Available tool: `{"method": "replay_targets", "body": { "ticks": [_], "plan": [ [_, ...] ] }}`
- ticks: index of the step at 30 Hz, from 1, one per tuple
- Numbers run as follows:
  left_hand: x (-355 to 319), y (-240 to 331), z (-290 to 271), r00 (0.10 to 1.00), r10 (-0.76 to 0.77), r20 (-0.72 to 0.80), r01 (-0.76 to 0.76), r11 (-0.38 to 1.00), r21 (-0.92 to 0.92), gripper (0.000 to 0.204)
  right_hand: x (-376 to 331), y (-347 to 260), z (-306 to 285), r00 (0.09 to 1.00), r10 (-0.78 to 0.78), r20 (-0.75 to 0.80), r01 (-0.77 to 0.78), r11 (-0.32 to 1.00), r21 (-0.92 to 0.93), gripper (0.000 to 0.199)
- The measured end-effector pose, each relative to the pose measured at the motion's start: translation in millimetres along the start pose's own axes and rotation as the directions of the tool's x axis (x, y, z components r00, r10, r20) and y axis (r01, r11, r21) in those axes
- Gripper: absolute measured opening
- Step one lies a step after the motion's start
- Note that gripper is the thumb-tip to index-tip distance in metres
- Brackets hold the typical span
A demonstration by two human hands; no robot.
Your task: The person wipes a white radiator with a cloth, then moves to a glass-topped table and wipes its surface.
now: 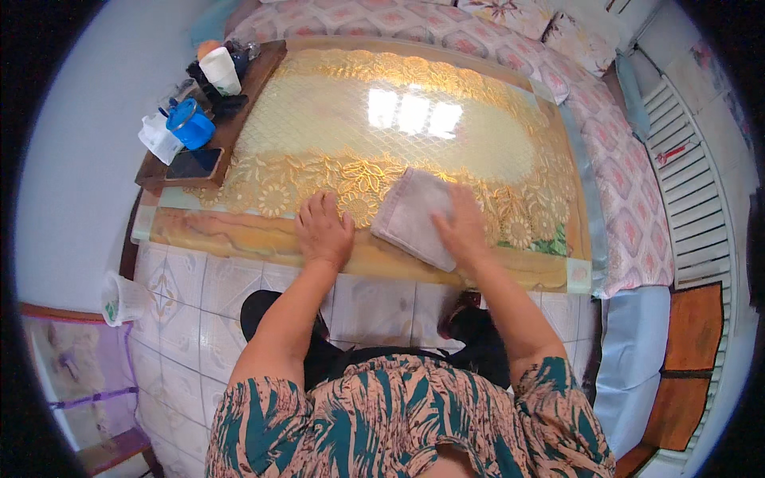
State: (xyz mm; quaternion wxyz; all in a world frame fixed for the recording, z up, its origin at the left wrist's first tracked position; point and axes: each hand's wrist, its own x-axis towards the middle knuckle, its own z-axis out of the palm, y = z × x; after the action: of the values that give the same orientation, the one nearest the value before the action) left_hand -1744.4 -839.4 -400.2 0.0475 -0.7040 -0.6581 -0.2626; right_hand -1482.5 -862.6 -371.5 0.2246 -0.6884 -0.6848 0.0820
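Note:
A folded greyish-pink cloth point(410, 211) lies on the table's near half, over the gold floral border of the table cover point(478, 155). My right hand point(462, 223) is at the cloth's right edge, thumb on top of it and fingers closed along the side; motion blurs the fingers somewhat. To the left of the cloth, my left hand point(325, 227) rests palm down on the cover near the table's front edge. Its fingers are spread and it holds nothing.
A dark wooden tray or board point(259, 88) at the table's left carries a phone point(195, 163), a blue mug point(190, 123), white paper cups point(220, 70) and a white plastic bag point(159, 138). A pink patterned sofa point(621, 183) borders the back and right. A white bin point(123, 299) stands at left.

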Motion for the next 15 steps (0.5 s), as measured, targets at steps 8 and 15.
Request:
{"method": "replay_targets", "body": {
  "ticks": [8,15],
  "plan": [
    [4.2,1.6,-7.3,0.999,-0.014,0.03,0.014,1.0,-0.015,0.048,11.9,-52.7,42.6,0.975,-0.223,-0.005,0.217,0.954,-0.204,0.077],
    [1.6,3.2,-6.7,0.991,-0.058,0.123,0.063,0.997,-0.033,0.051,3.2,-55.8,26.4,0.967,-0.253,0.026,0.255,0.959,-0.125,0.092]
  ]
}}
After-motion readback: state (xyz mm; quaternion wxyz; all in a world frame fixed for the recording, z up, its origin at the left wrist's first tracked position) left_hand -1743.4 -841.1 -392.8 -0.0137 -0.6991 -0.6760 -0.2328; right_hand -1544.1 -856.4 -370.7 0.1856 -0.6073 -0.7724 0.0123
